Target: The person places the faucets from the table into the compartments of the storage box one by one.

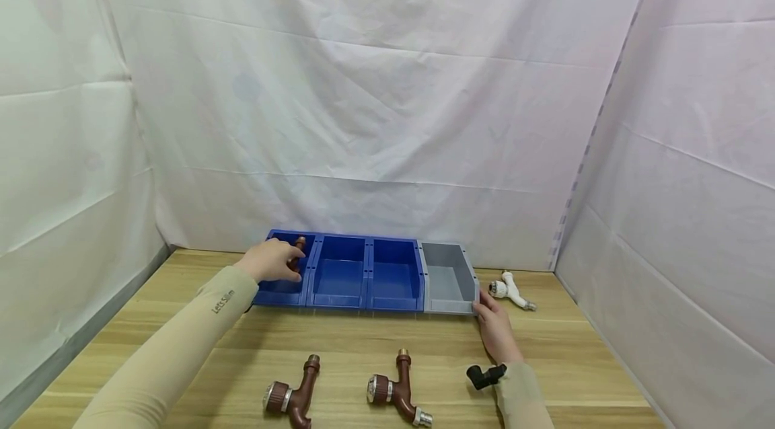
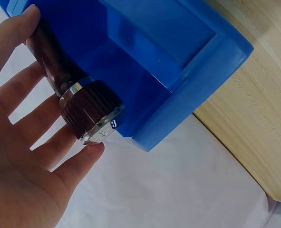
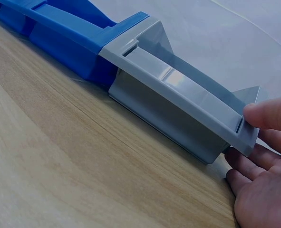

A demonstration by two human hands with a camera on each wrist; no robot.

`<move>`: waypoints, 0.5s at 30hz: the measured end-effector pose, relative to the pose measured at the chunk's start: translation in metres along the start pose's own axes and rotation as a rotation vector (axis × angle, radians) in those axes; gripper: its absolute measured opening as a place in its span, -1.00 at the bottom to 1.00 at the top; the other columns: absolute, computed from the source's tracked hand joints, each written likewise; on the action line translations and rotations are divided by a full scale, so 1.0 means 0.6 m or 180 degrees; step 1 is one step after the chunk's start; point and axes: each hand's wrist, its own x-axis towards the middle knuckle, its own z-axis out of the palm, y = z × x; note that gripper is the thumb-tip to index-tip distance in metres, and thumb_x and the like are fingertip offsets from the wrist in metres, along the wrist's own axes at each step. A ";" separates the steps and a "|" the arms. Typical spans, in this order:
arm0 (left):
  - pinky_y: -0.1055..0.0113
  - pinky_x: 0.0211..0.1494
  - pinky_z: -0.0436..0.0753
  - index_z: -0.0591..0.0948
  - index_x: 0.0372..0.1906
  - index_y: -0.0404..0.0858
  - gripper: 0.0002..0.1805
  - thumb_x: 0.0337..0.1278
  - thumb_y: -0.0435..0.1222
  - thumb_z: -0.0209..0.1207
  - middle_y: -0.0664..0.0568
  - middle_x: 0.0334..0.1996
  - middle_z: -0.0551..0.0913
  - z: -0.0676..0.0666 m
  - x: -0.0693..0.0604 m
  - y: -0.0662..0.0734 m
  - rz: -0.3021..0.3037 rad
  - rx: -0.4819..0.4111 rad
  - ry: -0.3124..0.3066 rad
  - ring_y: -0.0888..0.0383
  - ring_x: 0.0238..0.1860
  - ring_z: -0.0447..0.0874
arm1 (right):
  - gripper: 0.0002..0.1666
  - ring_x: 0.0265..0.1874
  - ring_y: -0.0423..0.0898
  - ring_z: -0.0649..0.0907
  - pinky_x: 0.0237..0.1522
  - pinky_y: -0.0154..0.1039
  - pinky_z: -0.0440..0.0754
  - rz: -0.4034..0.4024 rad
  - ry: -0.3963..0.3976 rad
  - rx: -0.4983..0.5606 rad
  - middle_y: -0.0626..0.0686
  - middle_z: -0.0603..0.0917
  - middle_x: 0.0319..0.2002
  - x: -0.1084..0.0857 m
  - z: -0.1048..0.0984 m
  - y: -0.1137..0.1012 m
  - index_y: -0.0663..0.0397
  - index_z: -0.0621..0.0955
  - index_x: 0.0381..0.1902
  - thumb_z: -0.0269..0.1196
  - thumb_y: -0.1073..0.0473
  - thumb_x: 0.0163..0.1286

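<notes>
A dark brown faucet with a ribbed knob and a metal band is held in my left hand, thumb on one side, fingers along the other. It is inside the leftmost blue bin, first of a joined row. At the other end of the row, my right hand grips the front corner of the grey bin. In the right wrist view its thumb lies on the rim and its fingers are underneath. Two more blue bins stand between.
Two brown faucets lie on the wooden table in front of the bins. A white faucet lies right of the grey bin. Beside the right wrist is a black fitting. White cloth walls surround the table's back and sides.
</notes>
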 end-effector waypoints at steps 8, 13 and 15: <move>-0.09 0.00 0.55 0.64 0.12 -0.24 -0.41 -0.03 -0.04 0.42 -0.08 -0.06 0.68 0.008 0.000 -0.001 0.0023 0.0013 0.0003 -0.14 0.00 0.60 | -0.33 0.47 0.01 -0.03 0.42 -0.09 -0.06 0.0024 -0.0013 0.0022 0.23 -0.09 0.51 0.001 -0.003 0.005 0.34 -0.05 0.50 -0.13 0.38 0.53; -0.08 -0.01 0.55 0.64 0.11 -0.25 -0.42 -0.03 -0.06 0.41 -0.08 -0.07 0.68 0.010 -0.001 0.000 0.0038 0.0025 0.0011 -0.12 -0.02 0.61 | -0.33 0.47 0.02 -0.02 0.42 -0.09 -0.05 0.0018 -0.0018 0.0031 0.23 -0.08 0.51 -0.001 -0.003 0.004 0.34 -0.04 0.50 -0.13 0.38 0.54; -0.08 0.00 0.54 0.64 0.11 -0.26 -0.42 -0.03 -0.07 0.41 -0.09 -0.06 0.68 0.011 -0.002 0.000 0.0043 0.0019 0.0012 -0.13 -0.01 0.61 | -0.33 0.47 0.01 -0.02 0.42 -0.09 -0.05 0.0023 -0.0013 0.0021 0.23 -0.08 0.51 -0.001 -0.003 0.003 0.34 -0.04 0.51 -0.13 0.37 0.54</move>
